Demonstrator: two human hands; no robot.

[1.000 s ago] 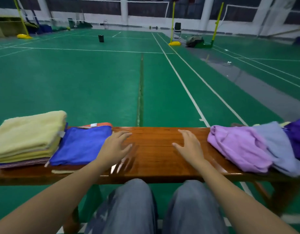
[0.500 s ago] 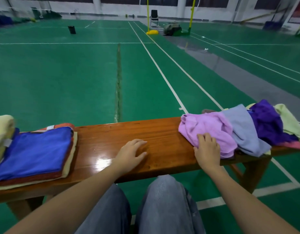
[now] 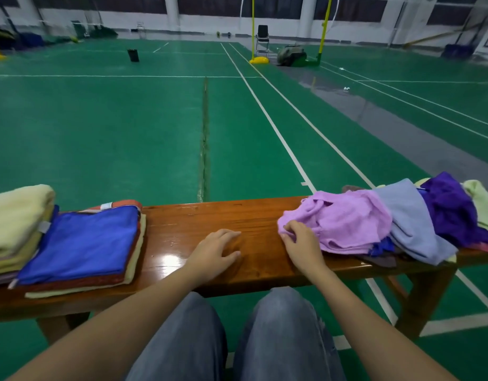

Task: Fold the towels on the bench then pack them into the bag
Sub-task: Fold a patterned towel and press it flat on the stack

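Nearest to us are our knees (image 3: 188, 339) in grey jeans, just below the near edge of the wooden bench (image 3: 199, 218). Our left hand (image 3: 214, 253) lies palm down on the bare glossy wood at mid-bench, fingers loose and spread, holding nothing. Just to its right our right hand (image 3: 302, 244) has its fingers curled into the near left corner of the lilac towel (image 3: 350, 218), pinching the cloth. That towel lies crumpled at the front of an unfolded heap on the right end of the bench: overlapping it, a grey-blue towel (image 3: 413, 218) drapes over the near edge, then a dark purple towel (image 3: 451, 207), and a pale green towel (image 3: 481, 204) at the far right; scraps of blue and pink cloth peep out underneath. On the left end lie the folded ones: a blue towel (image 3: 80, 243) tops a flat stack with a rust-red and a cream layer below it, and touching its left side a thicker stack of pale yellow towels (image 3: 17, 215) runs out of view. Beyond the bench stretches the green court floor (image 3: 100, 133) with white lines. Far off stand a black bin (image 3: 133, 55), a chair (image 3: 263, 34) behind a yellow post base (image 3: 260, 60), and a dark bundle (image 3: 291, 54) beside it; whether that is the bag we cannot tell
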